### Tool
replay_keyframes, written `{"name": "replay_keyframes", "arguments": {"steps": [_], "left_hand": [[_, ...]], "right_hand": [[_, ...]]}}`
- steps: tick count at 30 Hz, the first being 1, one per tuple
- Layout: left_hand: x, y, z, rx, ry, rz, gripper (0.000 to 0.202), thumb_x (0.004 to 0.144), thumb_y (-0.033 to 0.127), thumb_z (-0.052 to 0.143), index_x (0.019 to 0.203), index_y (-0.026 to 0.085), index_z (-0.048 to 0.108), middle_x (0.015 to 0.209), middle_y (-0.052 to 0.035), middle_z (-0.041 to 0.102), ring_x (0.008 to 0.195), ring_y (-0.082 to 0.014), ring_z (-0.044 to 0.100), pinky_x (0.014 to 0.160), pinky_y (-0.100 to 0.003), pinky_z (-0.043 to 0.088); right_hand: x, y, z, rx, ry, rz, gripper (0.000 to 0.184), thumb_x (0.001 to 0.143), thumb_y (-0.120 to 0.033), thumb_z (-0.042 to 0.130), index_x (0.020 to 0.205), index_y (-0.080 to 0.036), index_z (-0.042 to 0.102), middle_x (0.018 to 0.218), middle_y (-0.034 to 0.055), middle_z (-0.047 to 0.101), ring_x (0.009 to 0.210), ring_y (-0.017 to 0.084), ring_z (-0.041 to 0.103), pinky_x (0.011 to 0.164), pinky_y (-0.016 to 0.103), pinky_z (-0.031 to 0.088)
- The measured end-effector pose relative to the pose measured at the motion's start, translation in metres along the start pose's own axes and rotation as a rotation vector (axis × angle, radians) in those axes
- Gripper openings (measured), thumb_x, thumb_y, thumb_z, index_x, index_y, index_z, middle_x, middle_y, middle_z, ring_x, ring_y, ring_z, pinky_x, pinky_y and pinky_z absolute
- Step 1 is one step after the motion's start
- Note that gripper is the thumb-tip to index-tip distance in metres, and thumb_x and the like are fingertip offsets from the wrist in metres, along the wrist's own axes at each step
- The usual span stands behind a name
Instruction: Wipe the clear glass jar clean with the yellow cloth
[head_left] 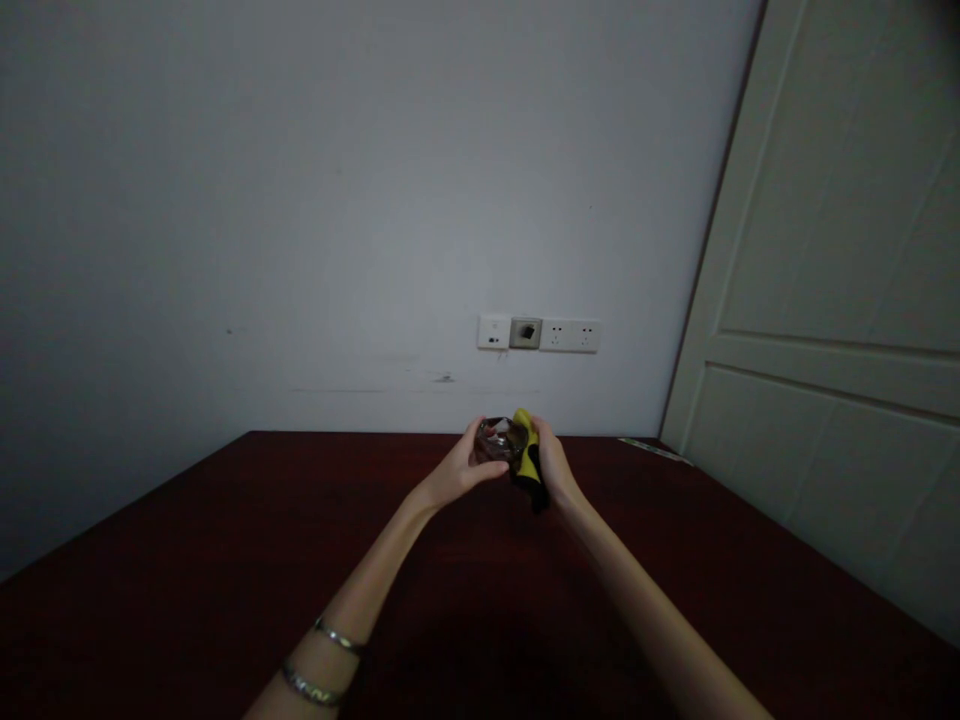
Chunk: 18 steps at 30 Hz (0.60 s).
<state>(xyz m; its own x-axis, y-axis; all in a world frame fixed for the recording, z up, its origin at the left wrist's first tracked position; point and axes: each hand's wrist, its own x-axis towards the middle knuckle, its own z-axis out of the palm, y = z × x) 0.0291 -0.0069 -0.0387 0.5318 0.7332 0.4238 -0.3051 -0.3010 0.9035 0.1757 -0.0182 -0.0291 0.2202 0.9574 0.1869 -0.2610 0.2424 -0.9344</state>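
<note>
Above the far part of the dark red table, my left hand (466, 464) is wrapped round a small clear glass bowl or cup (496, 436); its exact kind is hard to make out. The glass is tipped so that its opening shows. My right hand (553, 462) grips a yellow and black cloth (529, 462). That cloth presses against the right side of the glass, and its dark end hangs below the hand. The fingertips of my right hand are partly hidden behind the cloth.
The dark red table (300, 560) reaches back to a pale wall (337, 200) with a row of sockets (570, 335). A thin flat strip (654, 451) lies at the table's far right corner. A light panelled door (840, 300) stands along the right side.
</note>
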Motion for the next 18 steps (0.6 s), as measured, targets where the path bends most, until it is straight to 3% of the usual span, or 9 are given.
{"name": "replay_keyframes", "arguments": {"steps": [3, 7, 12, 18], "left_hand": [[-0.002, 0.004, -0.005, 0.047, -0.036, 0.011, 0.057, 0.069, 0.025, 0.077, 0.119, 0.017, 0.05, 0.127, -0.0133, 0.055, 0.118, -0.0272, 0.054, 0.106, -0.046, 0.037], [-0.001, 0.001, -0.009, 0.046, 0.04, 0.002, 0.066, 0.061, 0.018, 0.082, 0.118, 0.016, 0.049, 0.129, -0.0148, 0.055, 0.115, -0.0269, 0.057, 0.104, -0.047, 0.039], [-0.002, 0.005, -0.002, 0.051, -0.04, -0.015, 0.062, 0.062, 0.018, 0.081, 0.117, 0.015, 0.051, 0.125, -0.0144, 0.058, 0.117, -0.0268, 0.056, 0.107, -0.048, 0.036], [0.001, -0.002, 0.006, 0.089, 0.233, 0.047, 0.077, 0.051, 0.018, 0.086, 0.114, 0.018, 0.04, 0.129, -0.015, 0.05, 0.113, -0.0264, 0.058, 0.102, -0.05, 0.04]], "right_hand": [[0.002, -0.002, -0.002, 0.017, 0.016, 0.063, 0.037, 0.074, -0.054, 0.047, 0.068, -0.019, 0.06, 0.048, -0.0013, 0.059, 0.04, 0.015, 0.049, 0.041, 0.027, 0.039], [0.003, -0.001, -0.004, 0.036, -0.003, 0.064, 0.038, 0.075, -0.054, 0.048, 0.069, -0.019, 0.061, 0.053, -0.0004, 0.061, 0.045, 0.015, 0.052, 0.045, 0.027, 0.041], [0.002, -0.005, -0.005, 0.042, 0.006, 0.022, 0.039, 0.073, -0.057, 0.052, 0.07, -0.019, 0.061, 0.054, -0.0023, 0.061, 0.049, 0.015, 0.053, 0.048, 0.026, 0.042], [-0.01, -0.009, 0.007, 0.068, 0.012, 0.022, 0.04, 0.071, -0.056, 0.053, 0.08, -0.019, 0.062, 0.063, -0.0011, 0.065, 0.054, 0.015, 0.056, 0.048, 0.025, 0.042]]}}
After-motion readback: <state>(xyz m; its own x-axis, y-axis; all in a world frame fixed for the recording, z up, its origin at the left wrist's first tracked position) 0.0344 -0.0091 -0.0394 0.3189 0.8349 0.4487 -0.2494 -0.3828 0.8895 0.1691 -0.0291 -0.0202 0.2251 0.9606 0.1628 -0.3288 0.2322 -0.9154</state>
